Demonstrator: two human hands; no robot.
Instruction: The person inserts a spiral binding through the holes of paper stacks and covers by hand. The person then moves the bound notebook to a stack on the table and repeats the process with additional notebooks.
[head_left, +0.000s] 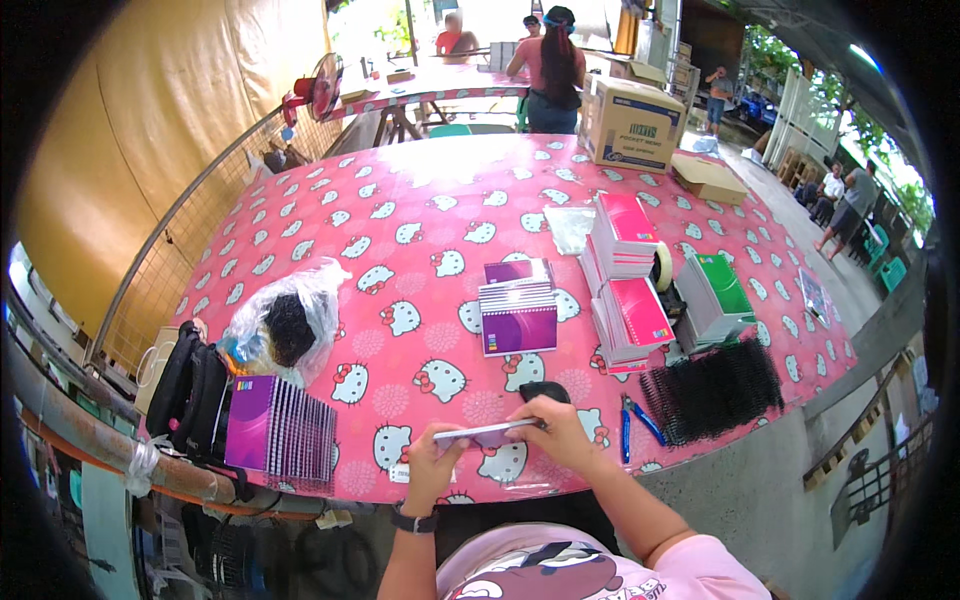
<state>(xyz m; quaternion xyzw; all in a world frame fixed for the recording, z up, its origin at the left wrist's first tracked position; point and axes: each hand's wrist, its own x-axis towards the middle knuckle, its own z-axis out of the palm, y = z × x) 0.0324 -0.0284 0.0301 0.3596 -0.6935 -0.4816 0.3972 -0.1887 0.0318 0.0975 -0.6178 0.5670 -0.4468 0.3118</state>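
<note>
My left hand (432, 465), with a dark watch at its wrist, and my right hand (562, 432) grip the two ends of a thin notebook (488, 434). It is seen nearly edge-on, with a pale edge and a purplish face, above the near table edge. Just beyond my right hand lies a small black object (546, 391), partly hidden. To the right are blue-handled pliers (640, 428) and a pile of black spiral binding coils (712, 392). Stacked purple spiral notebooks (518, 328) stand ahead of my hands.
Pink notebooks (632, 230), green notebooks (720, 285) and a tape roll (662, 268) stand at right. At left are a purple notebook row (280, 430), a plastic bag (318, 310) of black coils and a black bag (190, 390). Cardboard box (630, 122) and people are farther back.
</note>
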